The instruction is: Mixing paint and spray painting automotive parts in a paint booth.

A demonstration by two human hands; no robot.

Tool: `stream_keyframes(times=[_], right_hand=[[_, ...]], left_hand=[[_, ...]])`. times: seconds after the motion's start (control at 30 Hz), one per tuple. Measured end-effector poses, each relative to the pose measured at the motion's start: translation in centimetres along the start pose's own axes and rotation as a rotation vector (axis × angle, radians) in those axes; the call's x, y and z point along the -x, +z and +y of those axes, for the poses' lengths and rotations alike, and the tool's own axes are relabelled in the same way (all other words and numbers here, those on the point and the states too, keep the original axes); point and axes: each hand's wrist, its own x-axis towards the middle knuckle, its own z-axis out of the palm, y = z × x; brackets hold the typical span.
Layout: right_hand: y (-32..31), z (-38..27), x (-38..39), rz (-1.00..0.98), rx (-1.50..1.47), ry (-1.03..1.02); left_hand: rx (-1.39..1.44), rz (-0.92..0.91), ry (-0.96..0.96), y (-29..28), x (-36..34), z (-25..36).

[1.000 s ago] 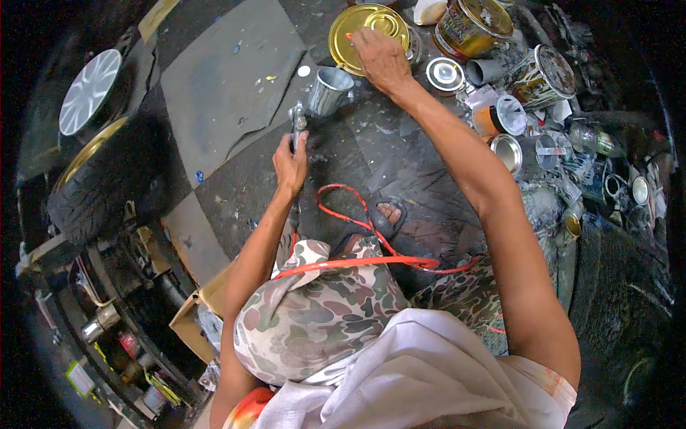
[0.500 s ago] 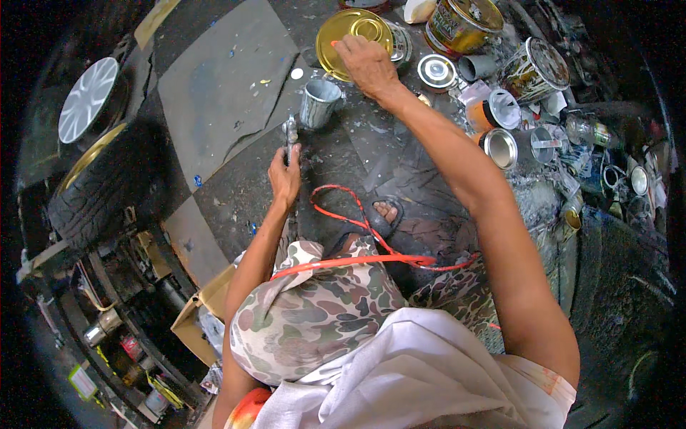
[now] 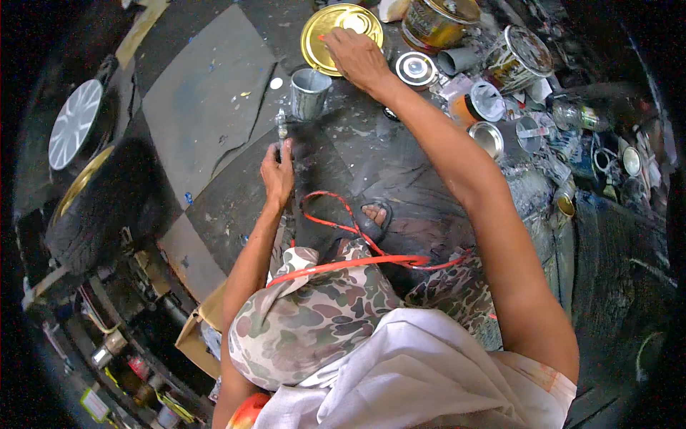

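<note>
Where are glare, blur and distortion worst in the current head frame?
Head view, top: bright glare on the gold lid, right hand legible; head view, left: tyre in shadow, tread smeared; head view, rim: fisheye bending, corners fading to black.

Camouflage trousers [image 3: 314,314] are worn below a white, orange-marked top [image 3: 421,365].

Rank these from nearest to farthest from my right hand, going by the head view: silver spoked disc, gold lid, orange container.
1. Gold lid: overlapped by your right hand in view.
2. Orange container: to its right, slightly lower in the picture.
3. Silver spoked disc: far left.
</note>
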Motion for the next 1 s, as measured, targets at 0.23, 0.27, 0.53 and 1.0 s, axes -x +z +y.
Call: stream_keyframes(times=[0.23, 0.27, 0.53, 1.0], right_hand=[[0.5, 3.7, -1.1, -0.104, -0.029, 0.161], [0.6, 4.5, -1.0, -0.098, -0.043, 0.18], [-1.6, 7.7, -1.1, -0.099, 0.015, 0.242], [-28.6, 21.7, 30.5, -0.334, 0.692, 1.153]], left_hand=[[0.098, -0.076, -0.003, 1.4, -2.8, 2.3], [0.092, -0.078, 0.014, 1.7, -3.1, 2.7], [0.145, -0.18, 0.091, 4.0, -4.2, 2.9], [0.255, -0.425, 0.142, 4.9, 2.4, 8.8]])
